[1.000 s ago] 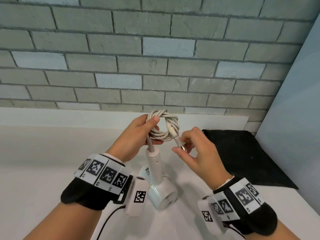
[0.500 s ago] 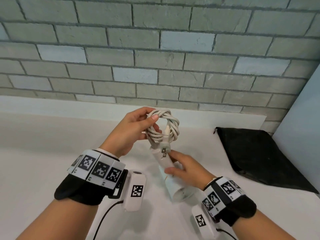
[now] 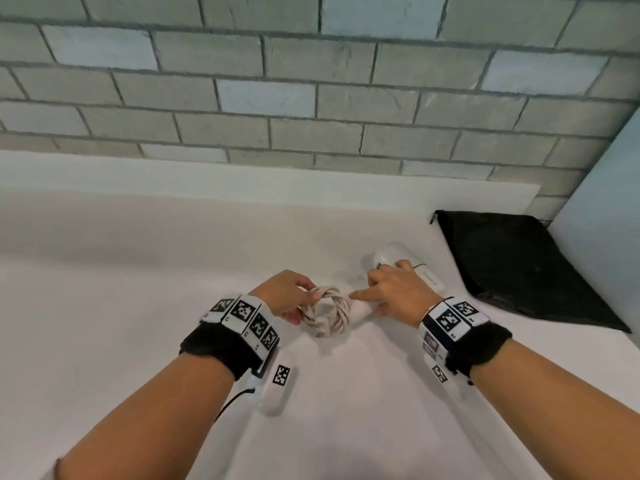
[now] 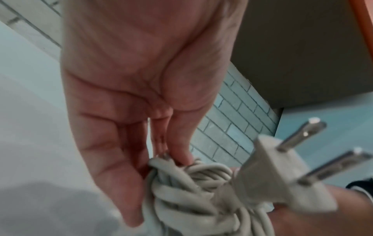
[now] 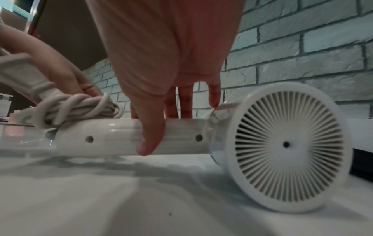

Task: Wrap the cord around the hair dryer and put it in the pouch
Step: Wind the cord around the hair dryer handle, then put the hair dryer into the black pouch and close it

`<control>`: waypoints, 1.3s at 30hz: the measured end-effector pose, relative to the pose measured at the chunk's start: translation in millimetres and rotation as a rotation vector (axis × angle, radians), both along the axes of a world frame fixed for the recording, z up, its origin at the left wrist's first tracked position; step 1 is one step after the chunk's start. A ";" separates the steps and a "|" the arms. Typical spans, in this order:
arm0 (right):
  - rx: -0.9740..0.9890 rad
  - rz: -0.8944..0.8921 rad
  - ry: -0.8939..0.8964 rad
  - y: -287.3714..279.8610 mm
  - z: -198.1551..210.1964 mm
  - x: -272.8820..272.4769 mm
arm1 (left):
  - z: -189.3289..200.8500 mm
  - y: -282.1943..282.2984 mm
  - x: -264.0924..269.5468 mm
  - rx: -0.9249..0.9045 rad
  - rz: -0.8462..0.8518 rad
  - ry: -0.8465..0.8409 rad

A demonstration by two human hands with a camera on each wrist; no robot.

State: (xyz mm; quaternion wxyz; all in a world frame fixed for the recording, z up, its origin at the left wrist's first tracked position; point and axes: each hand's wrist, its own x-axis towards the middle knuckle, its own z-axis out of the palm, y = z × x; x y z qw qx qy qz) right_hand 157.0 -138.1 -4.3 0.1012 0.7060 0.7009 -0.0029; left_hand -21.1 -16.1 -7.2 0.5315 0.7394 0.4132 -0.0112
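One hair dryer (image 5: pixel 282 143), one coiled cord (image 3: pixel 327 311), one pouch (image 3: pixel 526 265), two hands.

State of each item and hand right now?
cord: coiled in a bundle, plug sticking out
dryer: lying on its side on the counter
pouch: flat on the counter, empty-looking
left hand: pinching the coil
right hand: gripping the dryer handle

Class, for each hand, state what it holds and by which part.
The left hand pinches the coiled cord at the loop's near side. The right hand grips the hair dryer by its handle.
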 end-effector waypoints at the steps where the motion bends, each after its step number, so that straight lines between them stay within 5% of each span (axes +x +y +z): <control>1: -0.011 -0.006 -0.002 -0.6 -1.3 0.6 | -1.3 -0.4 2.3 0.018 -0.022 0.024; 8: -0.025 -0.038 0.102 -3.6 -2.0 12.1 | 5.8 -0.8 14.1 0.129 -0.156 0.139; 12: 0.247 -0.127 0.456 -19.5 19.2 30.0 | 27.8 -7.6 24.6 0.334 -0.202 0.199; 16: 0.473 -0.405 0.441 -43.4 30.3 73.6 | 59.9 -34.2 41.7 0.508 -0.204 0.044; 19: 0.259 -0.713 0.272 -66.6 17.3 105.3 | 75.1 -58.1 58.7 0.556 -0.221 -0.118; 22: 0.000 -0.842 0.168 -85.6 -3.5 119.4 | 79.3 -77.7 76.1 0.525 -0.276 -0.170; 30: 0.103 -0.766 0.091 -103.5 -4.6 127.5 | 76.8 -88.9 100.1 0.507 -0.337 -0.157; 34: 0.476 -0.719 0.121 -105.0 41.2 123.9 | 80.7 -81.6 106.1 0.531 -0.335 -0.166; 39: 0.608 -0.587 0.144 -100.5 105.4 98.4 | 90.6 -66.4 112.2 0.558 -0.324 -0.191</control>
